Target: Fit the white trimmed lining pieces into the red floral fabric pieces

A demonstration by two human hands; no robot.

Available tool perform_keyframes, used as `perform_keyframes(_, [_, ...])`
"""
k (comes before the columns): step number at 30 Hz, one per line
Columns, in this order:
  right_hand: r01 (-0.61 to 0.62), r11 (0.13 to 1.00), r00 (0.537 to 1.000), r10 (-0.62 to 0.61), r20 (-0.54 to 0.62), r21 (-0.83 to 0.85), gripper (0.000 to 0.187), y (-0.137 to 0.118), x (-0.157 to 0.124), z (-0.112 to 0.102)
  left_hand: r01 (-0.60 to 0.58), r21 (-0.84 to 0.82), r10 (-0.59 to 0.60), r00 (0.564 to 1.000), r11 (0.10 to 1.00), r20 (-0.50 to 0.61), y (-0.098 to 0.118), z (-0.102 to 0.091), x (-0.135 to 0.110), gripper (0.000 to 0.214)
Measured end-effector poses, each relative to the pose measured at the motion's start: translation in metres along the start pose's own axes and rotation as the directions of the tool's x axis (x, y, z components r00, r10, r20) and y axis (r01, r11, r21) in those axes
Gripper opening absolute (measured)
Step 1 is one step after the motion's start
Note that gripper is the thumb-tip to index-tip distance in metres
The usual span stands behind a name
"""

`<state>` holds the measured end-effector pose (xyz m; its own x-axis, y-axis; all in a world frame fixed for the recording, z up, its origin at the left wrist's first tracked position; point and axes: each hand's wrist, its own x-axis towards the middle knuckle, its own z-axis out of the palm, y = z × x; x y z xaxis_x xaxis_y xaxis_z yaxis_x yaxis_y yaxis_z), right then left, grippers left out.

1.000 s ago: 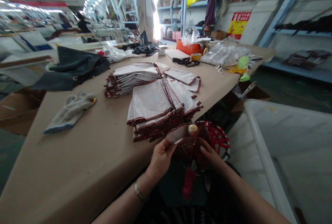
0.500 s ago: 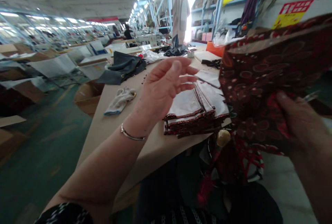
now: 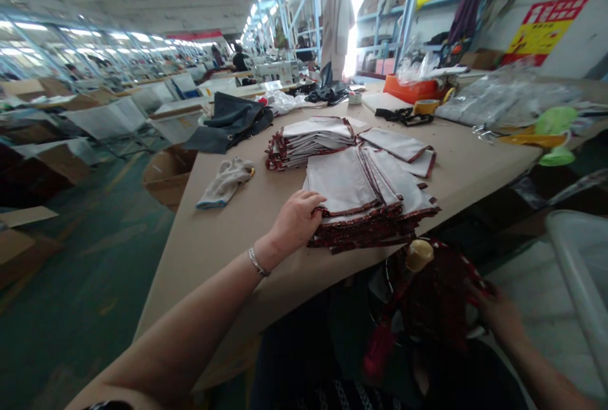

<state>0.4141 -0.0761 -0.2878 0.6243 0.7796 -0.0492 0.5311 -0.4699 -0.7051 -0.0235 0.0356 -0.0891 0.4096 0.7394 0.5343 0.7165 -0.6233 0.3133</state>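
My left hand (image 3: 299, 217) is at the near left corner of a stack of white fabric pieces (image 3: 344, 182) with dark red patterned edges. Its fingers are curled onto the edge of the upper piece. Below the table's edge, at lower right, my right hand (image 3: 498, 312) grips a dark red patterned fabric (image 3: 441, 289); dimness and blur hide the fingertips. That fabric lies at a basket-like holder above my lap, next to a rounded tan knob (image 3: 419, 255). A second stack of white pieces (image 3: 313, 134) sits behind the first.
A knit glove (image 3: 227, 182) lies left on the table (image 3: 237, 239). Dark folded cloth (image 3: 232, 120), an orange tray (image 3: 413, 88), tape (image 3: 426, 106) and plastic bags (image 3: 508, 96) stand farther back. A cardboard box (image 3: 168, 175) is left of the table, a pale chair (image 3: 574, 270) at right.
My left hand has come down from mid-air onto the stack's corner and closed there. My right hand has lowered the patterned fabric from upper right to the holder below the table's edge.
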Motion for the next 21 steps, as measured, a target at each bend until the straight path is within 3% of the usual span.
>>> perform_keyframes(2, [0.084, 0.995, 0.992, -0.078, -0.095, 0.057, 0.053, -0.051, -0.006, -0.016, -0.025, 0.061, 0.023, 0.999, 0.998, 0.039, 0.002, -0.002, 0.006, 0.024])
perform_keyframes(3, [0.196, 0.973, 0.969, -0.174, -0.176, 0.120, 0.051, -0.086, -0.015, -0.026, -0.034, 0.077, 0.030, 0.999, 0.997, 0.041, 0.006, -0.004, 0.009, 0.022])
perform_keyframes(5, [0.491, 0.858, 0.858, -0.447, -0.252, 0.150, 0.036, -0.164, -0.043, -0.044, -0.037, 0.079, 0.037, 0.999, 0.996, 0.006, 0.015, -0.010, 0.013, 0.020])
perform_keyframes(6, [0.686, 0.715, 0.722, -0.649, -0.238, 0.132, 0.028, -0.203, -0.060, -0.049, -0.035, 0.072, 0.037, 0.999, 0.997, -0.024, 0.022, -0.013, 0.015, 0.019])
perform_keyframes(7, [0.832, 0.541, 0.555, -0.812, -0.183, 0.125, 0.024, -0.238, -0.077, -0.050, -0.037, 0.064, 0.040, 0.998, 0.997, -0.049, 0.029, -0.016, 0.016, 0.018])
perform_keyframes(8, [0.910, 0.400, 0.410, -0.908, -0.089, 0.112, 0.025, -0.269, -0.091, -0.047, -0.043, 0.060, 0.047, 0.997, 0.997, -0.068, 0.036, -0.019, 0.018, 0.017])
perform_keyframes(9, [0.947, 0.314, 0.316, -0.949, -0.018, 0.068, 0.030, -0.294, -0.102, -0.040, -0.055, 0.060, 0.059, 0.995, 0.997, -0.078, 0.043, -0.022, 0.019, 0.016])
perform_keyframes(10, [0.962, 0.273, 0.272, -0.961, 0.052, 0.010, 0.034, -0.314, -0.108, -0.031, -0.070, 0.064, 0.075, 0.994, 0.996, -0.079, 0.049, -0.025, 0.020, 0.016])
perform_keyframes(12, [0.957, 0.258, 0.278, -0.946, 0.168, -0.128, 0.035, -0.336, -0.107, -0.012, -0.100, 0.085, 0.106, 0.992, 0.991, -0.075, 0.060, -0.032, 0.018, 0.017])
perform_keyframes(15, [0.905, 0.292, 0.374, -0.892, 0.254, -0.308, 0.031, -0.341, -0.082, -0.002, -0.118, 0.142, 0.135, 0.983, 0.983, -0.121, 0.067, -0.043, 0.011, 0.015])
perform_keyframes(18, [0.831, 0.404, 0.501, -0.843, 0.196, -0.383, 0.031, -0.330, -0.059, -0.028, -0.078, 0.155, 0.107, 0.977, 0.985, -0.183, 0.064, -0.046, 0.004, 0.008])
perform_keyframes(19, [0.821, 0.435, 0.514, -0.844, 0.150, -0.370, 0.032, -0.327, -0.057, -0.041, -0.045, 0.127, 0.070, 0.978, 0.991, -0.196, 0.063, -0.044, 0.004, 0.006])
perform_keyframes(21, [0.845, 0.442, 0.478, -0.877, 0.054, -0.301, 0.035, -0.322, -0.063, -0.069, 0.047, -0.020, -0.050, 0.977, 0.999, -0.209, 0.066, -0.037, 0.006, 0.006])
